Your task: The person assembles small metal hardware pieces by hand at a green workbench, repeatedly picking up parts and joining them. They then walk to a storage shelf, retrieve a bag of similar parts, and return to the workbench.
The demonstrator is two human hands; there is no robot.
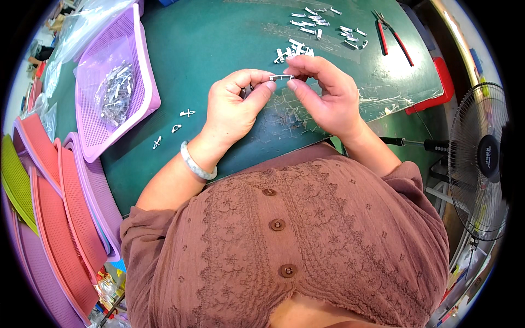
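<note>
Between my two hands is a small silvery metal piece (pixel 281 77), long and narrow, held level above the green table. My left hand (pixel 236 102) pinches its left end between thumb and forefinger; something dark shows partly inside the curled fingers, too hidden to name. The right end sits between the thumb and fingertips of my right hand (pixel 328 95). Just beyond my fingers lies a pile of similar metal pieces (pixel 295 50). More loose pieces (pixel 311 21) are scattered farther back. Left of my left hand lie three small metal parts (pixel 176 128), set apart from each other.
A purple plastic basket (pixel 149 98) at left holds a clear bag of metal parts (pixel 116 93). Red-handled pliers (pixel 394 39) lie at the far right. Stacked coloured baskets (pixel 71 202) stand at lower left. A black fan (pixel 478 158) and a red stool (pixel 441 85) are at right.
</note>
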